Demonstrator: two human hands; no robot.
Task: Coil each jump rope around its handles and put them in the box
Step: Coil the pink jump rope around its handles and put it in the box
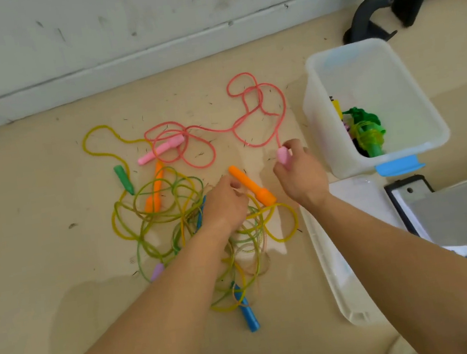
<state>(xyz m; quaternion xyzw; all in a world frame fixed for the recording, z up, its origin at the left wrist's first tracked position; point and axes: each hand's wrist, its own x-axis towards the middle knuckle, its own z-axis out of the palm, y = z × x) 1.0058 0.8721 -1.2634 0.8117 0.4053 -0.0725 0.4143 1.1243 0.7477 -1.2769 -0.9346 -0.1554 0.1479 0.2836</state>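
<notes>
Beige floor [49, 186]; box [376, 74] part-filled, several ropes [154, 196] loose left of it. R hand [300, 174] grips pink handle [283, 155]; L hand [223, 202] grip unclear.

Beige floor [34, 188], dark-specked; pale grey wall [88, 32], dark-scuffed. Pink corded jump rope [163, 149], cord and handles alike pink. Tangle of translucent plastic cords [179, 222], yellow to green, among orange plastic handles [253, 187], green handle [123, 179], blue handle [249, 314], lilac handle [157, 271]. Translucent white plastic box [321, 106], sky-blue latch [400, 165].
</notes>
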